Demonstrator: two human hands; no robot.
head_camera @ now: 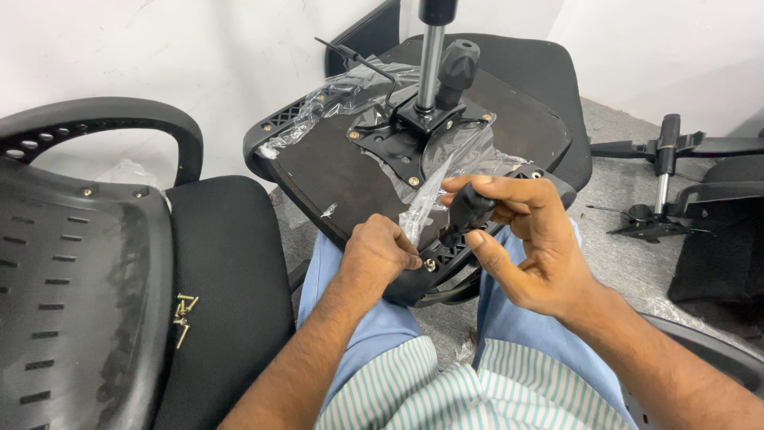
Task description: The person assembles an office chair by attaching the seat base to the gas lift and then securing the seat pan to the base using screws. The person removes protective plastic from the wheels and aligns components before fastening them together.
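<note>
Both our hands work the upturned chair seat [334, 171] braced across our lap: left hand [380, 253] pinching a brass screw [430, 263] at its edge, right hand [529, 239] clenched around the black screwdriver handle [469, 209].

The scene is viewed from a single camera worn on the head, directed steeply downward and slightly forward over the person's own lap. The hands and the upturned chair seat [342, 171] resting on the knees are seen at close range, near the middle of the frame. Farther off, the white wall [199, 48] and grey floor [629, 263] are taken in along the upper edge.
</note>
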